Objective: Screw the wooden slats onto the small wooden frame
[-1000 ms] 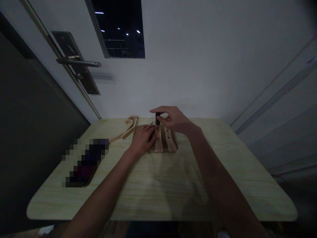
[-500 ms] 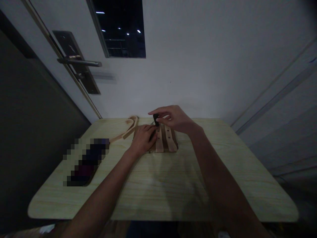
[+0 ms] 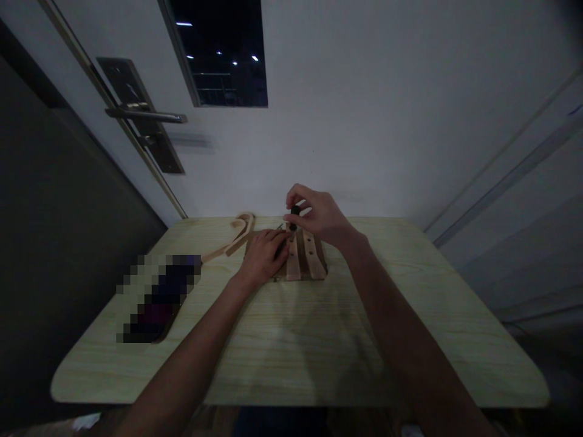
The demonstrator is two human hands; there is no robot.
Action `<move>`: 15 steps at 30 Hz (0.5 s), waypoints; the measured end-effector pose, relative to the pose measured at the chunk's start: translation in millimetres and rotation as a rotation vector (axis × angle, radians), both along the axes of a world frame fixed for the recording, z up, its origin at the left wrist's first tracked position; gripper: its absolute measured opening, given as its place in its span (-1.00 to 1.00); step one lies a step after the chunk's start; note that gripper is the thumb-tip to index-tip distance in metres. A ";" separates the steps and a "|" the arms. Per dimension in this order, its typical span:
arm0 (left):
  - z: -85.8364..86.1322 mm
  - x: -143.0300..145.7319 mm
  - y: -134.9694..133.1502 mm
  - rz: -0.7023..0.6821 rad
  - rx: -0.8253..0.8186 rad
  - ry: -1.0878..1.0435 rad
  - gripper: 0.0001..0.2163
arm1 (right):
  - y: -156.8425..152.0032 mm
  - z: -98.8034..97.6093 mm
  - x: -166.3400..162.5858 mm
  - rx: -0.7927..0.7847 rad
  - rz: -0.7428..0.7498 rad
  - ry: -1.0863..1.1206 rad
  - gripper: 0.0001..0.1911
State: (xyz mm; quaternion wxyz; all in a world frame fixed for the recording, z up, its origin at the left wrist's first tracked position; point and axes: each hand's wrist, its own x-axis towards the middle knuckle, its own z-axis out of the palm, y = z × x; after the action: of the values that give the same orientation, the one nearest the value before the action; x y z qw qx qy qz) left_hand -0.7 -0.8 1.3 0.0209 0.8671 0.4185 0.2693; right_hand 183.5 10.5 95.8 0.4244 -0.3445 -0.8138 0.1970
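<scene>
A brown wooden piece with two pale rails (image 3: 314,261) lies on the table; dark screw holes dot the rails. My left hand (image 3: 260,258) lies across its left part and holds it down, fingers reaching to the left rail and thumb apart from them. In my right hand (image 3: 321,212) is a small black-handled screwdriver (image 3: 295,210), held upright between thumb and curled fingers. Its tip points down at the left rail (image 3: 293,267); whether it sits in a screw is too small to tell.
A curved wooden hook (image 3: 246,227) lies to the left of the piece. Farther left is a dark, pixelated flat object (image 3: 168,291). Behind the table (image 3: 282,340) stands a white door (image 3: 355,121) with a metal handle (image 3: 150,114).
My right fingers have lifted and curled over the top of the screwdriver, which has shifted slightly right and stands more upright. My left hand and the wooden piece have not moved.
</scene>
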 end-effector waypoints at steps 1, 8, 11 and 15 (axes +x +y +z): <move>-0.1 -0.1 0.1 0.000 0.000 -0.001 -0.67 | 0.4 -0.1 -0.1 -0.002 0.040 0.007 -0.86; 1.6 0.3 -2.0 0.004 -0.004 0.000 -0.69 | 5.3 -5.6 4.6 0.006 0.129 -0.048 -0.69; 2.1 0.8 -2.1 0.006 -0.003 0.007 -0.69 | 5.9 -6.9 5.3 0.022 0.142 -0.040 -0.62; 1.6 0.8 -1.4 0.007 0.004 0.012 -0.69 | 3.9 -4.3 4.3 -0.115 0.164 0.015 -0.67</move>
State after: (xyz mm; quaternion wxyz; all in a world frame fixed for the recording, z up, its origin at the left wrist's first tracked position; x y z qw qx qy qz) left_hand 0.1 -2.2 3.0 0.0155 0.8674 0.4209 0.2649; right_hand 187.8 14.4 91.4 0.3924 -0.2991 -0.8235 0.2800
